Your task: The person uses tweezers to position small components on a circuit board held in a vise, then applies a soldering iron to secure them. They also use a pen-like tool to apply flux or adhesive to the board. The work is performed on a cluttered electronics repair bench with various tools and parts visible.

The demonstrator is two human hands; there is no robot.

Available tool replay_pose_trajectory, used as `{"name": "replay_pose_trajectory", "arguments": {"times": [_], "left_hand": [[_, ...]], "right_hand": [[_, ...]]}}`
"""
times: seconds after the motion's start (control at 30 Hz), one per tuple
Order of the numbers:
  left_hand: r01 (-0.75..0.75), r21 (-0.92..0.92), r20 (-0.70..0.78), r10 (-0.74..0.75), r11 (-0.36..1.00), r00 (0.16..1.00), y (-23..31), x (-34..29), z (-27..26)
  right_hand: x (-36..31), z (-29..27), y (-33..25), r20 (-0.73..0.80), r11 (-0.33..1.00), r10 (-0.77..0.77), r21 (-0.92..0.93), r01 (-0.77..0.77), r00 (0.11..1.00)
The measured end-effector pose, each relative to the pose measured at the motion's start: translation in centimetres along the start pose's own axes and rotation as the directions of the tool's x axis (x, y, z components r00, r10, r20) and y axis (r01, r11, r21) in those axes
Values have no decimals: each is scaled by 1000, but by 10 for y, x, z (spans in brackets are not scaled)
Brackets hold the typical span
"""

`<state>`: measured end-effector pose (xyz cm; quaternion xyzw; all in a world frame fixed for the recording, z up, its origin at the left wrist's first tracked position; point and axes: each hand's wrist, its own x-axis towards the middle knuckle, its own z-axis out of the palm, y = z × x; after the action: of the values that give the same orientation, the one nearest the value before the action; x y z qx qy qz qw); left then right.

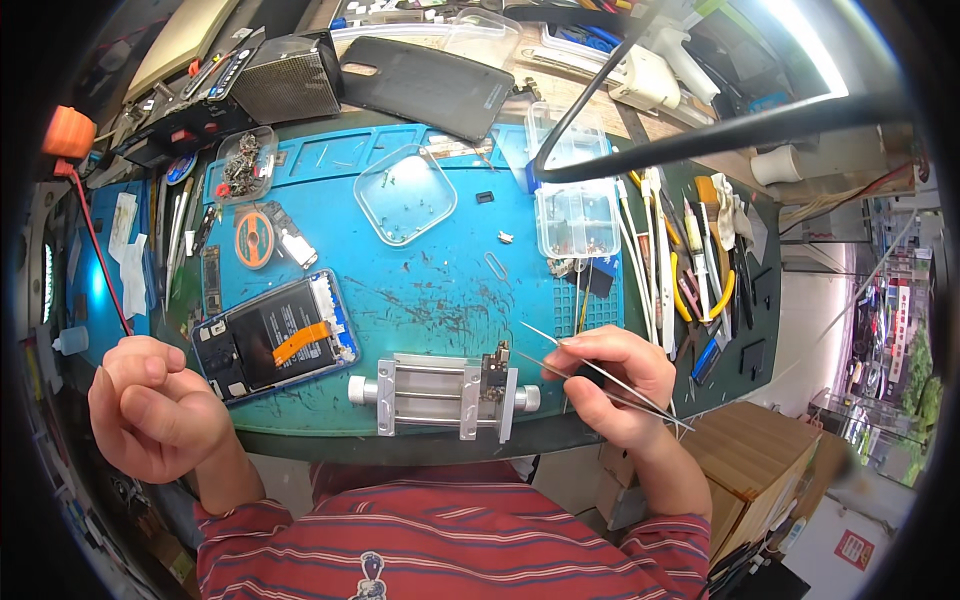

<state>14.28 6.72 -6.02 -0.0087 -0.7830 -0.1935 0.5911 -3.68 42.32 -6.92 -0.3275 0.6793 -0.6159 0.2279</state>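
Lest it shift, the board (494,374) seems clamped. Tweezers (611,377) are pinched by the right hand (640,372); the left hand's (163,412) grasp is unclear.

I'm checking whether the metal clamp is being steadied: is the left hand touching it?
Apart. The head view plainly shows a wide gap between the left hand and the metal clamp, with blue mat visible between them.

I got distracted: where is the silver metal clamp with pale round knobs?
In the head view, the clamp sits below centre at the near edge of the blue mat, between the opened blue-rimmed phone on its left and the right hand.
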Motion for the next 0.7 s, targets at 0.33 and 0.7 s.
{"name": "replay_pose_trajectory", "arguments": {"times": [0.33,0.7], "left_hand": [[67,-20,-3,-67,998,998,-1,1,-1],[122,-28,-45,-123,992,991,2,0,9]], "right_hand": [[1,0,1,4,999,-32,-28,32,999],[2,1,3,-3,997,-60,-45,60,998]]}}
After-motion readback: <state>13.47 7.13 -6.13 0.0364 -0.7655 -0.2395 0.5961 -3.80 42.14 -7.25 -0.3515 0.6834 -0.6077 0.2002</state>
